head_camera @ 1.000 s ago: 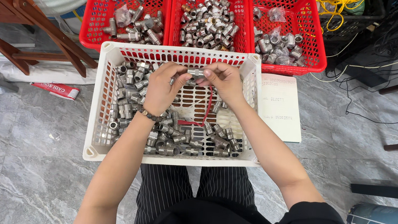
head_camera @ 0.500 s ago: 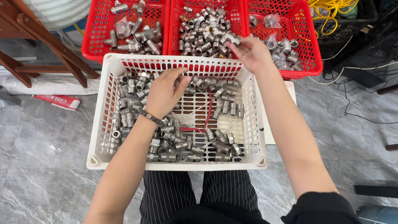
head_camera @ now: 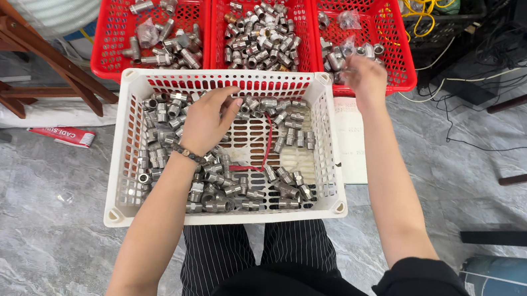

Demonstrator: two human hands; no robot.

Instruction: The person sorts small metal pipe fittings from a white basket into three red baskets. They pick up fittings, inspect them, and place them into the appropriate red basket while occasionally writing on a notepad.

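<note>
Right hand has reached the right red basket; left hand sorts fittings.

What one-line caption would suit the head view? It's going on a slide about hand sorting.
Left hand among metal fittings in a white basket; right hand over the right red basket.

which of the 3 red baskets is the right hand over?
The rightmost red basket: the right hand hovers over its front edge, above its metal fittings. The middle red basket and left red basket have no hand over them.
</note>
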